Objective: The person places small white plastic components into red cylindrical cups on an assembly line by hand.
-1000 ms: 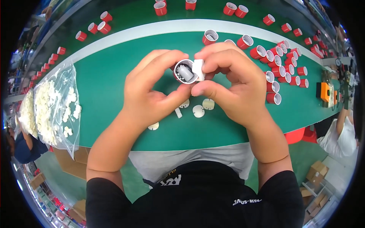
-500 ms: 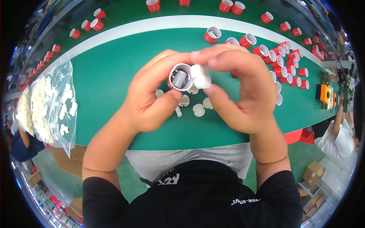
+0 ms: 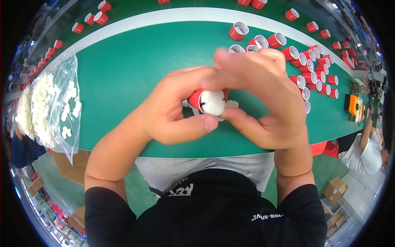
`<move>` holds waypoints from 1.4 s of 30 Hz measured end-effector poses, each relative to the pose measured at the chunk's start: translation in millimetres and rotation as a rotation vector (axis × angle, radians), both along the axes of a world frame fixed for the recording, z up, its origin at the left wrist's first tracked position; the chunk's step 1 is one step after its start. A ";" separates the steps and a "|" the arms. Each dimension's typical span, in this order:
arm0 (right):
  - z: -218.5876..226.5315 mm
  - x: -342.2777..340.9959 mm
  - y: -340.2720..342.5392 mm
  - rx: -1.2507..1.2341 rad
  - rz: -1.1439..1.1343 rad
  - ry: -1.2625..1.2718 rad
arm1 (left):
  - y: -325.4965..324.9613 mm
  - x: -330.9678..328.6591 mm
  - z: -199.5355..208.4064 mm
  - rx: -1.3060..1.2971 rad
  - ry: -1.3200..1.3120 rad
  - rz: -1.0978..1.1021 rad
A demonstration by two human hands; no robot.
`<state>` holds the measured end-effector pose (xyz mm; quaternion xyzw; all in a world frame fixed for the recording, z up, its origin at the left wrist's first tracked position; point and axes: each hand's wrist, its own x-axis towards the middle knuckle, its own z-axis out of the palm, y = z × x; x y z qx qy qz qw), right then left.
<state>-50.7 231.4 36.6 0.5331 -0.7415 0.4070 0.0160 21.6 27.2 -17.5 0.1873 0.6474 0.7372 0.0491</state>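
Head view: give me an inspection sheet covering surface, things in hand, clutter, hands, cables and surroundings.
Surface: green tabletop, curved by the lens.
Things in hand: red cup, tilted, a white notched piece over its mouth; whether fully seated cannot be told.
Clutter: other red cups grouped at right; clear bag of white pieces at left.
Hands: left hand grips the cup; right hand, partly blurred, curves close beside it, contact unclear.
Cables: nothing seen.
Surroundings: co-worker in white at right; cardboard box below.
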 end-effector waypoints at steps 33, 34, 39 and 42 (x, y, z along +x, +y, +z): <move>-18.2 9.5 0.9 -0.113 -0.174 0.400 | 2.1 -6.1 1.6 -0.045 0.221 0.099; -18.8 8.6 0.4 -0.115 -0.173 0.398 | 2.7 -6.5 2.7 -0.045 0.217 0.106; -26.7 9.7 -3.0 -0.142 -0.211 0.559 | 0.6 -8.6 4.3 -0.095 0.228 0.101; -29.2 8.0 -4.0 -0.145 -0.212 0.587 | 2.6 -10.4 7.9 -0.116 0.233 0.112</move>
